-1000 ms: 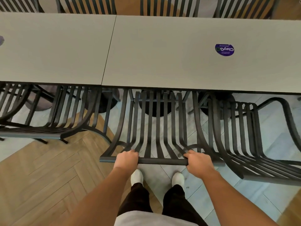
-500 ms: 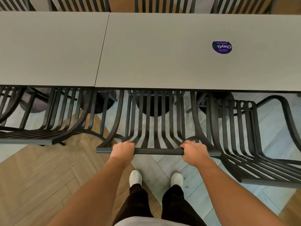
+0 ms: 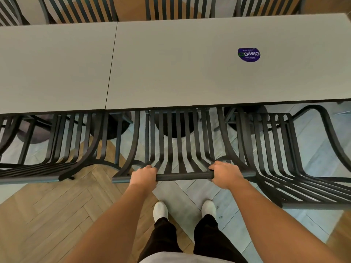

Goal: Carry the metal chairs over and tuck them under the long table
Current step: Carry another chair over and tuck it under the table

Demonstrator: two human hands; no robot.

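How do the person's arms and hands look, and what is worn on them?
The left hand and the right hand are bare, without gloves, rings or a watch. Both forearms are bare too; no sleeve shows on them.

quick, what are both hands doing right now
Left hand: closed, gripping the top rail of the middle chair.
Right hand: closed, gripping the same rail further along.

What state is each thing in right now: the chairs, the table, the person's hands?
Middle chair: seat partly under the table, top rail gripped.
Left hand: grips the rail.
Right hand: grips the rail.
Left chair: partly tucked.
Right chair: angled, partly tucked.
Long table: bears a purple sticker.
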